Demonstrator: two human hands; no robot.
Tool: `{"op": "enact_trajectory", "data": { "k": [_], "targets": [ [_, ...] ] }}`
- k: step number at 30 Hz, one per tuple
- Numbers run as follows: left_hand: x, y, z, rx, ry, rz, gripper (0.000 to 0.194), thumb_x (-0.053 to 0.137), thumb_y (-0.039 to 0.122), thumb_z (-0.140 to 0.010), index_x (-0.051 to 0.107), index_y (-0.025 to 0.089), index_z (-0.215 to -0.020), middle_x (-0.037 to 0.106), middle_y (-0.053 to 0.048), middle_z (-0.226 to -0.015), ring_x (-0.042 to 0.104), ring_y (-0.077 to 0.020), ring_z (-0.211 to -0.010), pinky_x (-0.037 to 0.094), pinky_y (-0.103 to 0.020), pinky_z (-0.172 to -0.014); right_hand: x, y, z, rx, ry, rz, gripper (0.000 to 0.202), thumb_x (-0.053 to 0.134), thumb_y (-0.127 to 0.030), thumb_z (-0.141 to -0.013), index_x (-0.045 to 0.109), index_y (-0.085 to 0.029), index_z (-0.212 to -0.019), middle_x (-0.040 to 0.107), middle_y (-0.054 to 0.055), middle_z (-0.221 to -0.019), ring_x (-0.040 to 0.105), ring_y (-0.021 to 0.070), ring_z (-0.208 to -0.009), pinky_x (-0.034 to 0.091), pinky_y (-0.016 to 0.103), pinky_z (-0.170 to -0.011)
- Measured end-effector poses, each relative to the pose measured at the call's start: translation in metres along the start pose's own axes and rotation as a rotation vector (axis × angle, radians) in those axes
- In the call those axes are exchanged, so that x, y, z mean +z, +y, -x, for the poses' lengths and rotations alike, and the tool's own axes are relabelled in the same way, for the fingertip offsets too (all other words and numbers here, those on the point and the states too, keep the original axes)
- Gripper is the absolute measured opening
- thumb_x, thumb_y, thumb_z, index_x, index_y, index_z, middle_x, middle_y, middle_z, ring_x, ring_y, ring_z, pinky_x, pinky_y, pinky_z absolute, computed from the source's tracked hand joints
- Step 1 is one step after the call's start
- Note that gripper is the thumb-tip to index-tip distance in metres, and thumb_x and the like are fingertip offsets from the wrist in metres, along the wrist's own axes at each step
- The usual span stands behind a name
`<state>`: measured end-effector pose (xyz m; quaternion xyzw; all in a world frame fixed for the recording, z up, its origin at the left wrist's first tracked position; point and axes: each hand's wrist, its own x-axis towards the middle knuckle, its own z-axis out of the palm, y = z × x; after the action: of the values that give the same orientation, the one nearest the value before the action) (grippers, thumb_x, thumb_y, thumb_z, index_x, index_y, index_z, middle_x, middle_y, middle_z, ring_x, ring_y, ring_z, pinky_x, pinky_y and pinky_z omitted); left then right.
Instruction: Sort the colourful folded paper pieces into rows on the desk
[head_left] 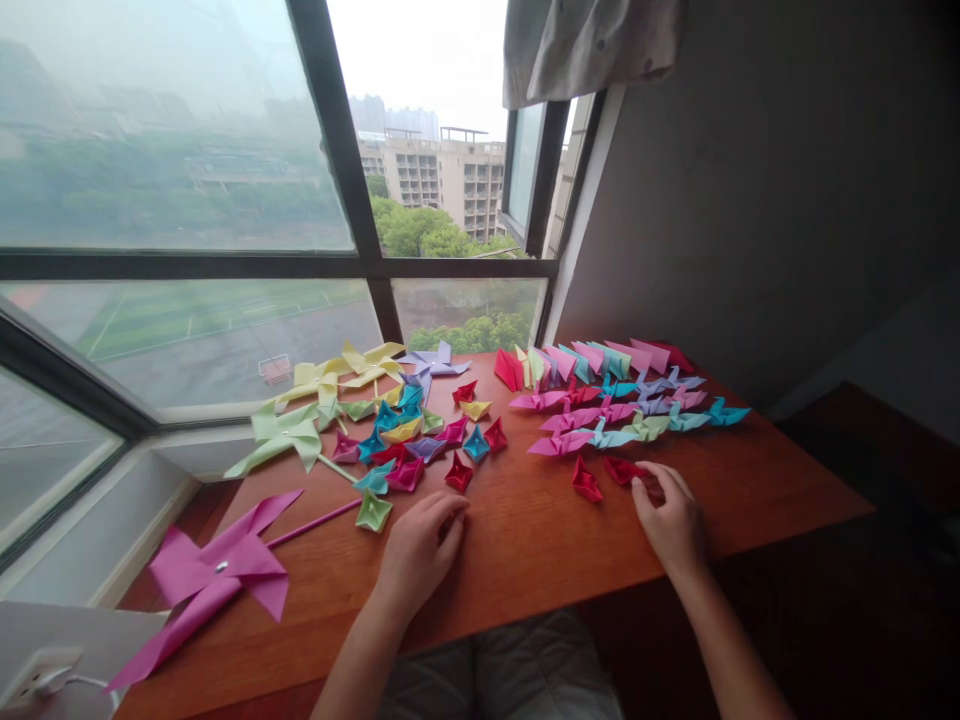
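— What does the head view give you?

— My right fingers (677, 480) are drawn together on a red paper boat (621, 470), toward the right of the surface (517, 540) and just beside a second red boat (586, 481). I pinch it by one end, probably so the thin folds don't crush.

— And on the left?

— My left fingers (442, 503) rest loosely curled, thumb slightly apart, near a green boat (373, 512); I see nothing in them.

— Why this layout?

— By kind, I'd say: paper cranes (592, 415) in rows beyond my right fingers, a boat cluster (401, 432) midway, pinwheels (247, 560) on the left, where their wide blades have room.

— What's hard to make out?

— My fingers cover one end of the held boat, and my left palm is out of sight. The folded pieces (592, 360) at the back overlap too much to count, and the curtain (592, 45) is cut off above.
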<state>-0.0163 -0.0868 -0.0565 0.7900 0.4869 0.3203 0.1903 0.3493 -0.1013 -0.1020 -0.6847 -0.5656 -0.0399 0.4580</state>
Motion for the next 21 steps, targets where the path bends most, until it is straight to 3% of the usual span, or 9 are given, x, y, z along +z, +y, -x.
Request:
{"op": "enact_trajectory", "data": {
  "k": [21],
  "targets": [
    [0.0008,-0.0009,0.0001,-0.025,-0.021,0.019,0.016,0.052,0.021,-0.093,0.067,0.023,-0.095,0.072,-0.004,-0.096,0.067,-0.0192,-0.086,0.05,-0.029,-0.078,-0.0001,-0.0008,-0.0008,-0.099,-0.017,0.144,0.025,0.053,-0.036,-0.092,0.071,-0.019,-0.093,0.071,0.007,-0.091,0.066,0.0188,-0.077,0.05,0.029,-0.073]
  ]
}}
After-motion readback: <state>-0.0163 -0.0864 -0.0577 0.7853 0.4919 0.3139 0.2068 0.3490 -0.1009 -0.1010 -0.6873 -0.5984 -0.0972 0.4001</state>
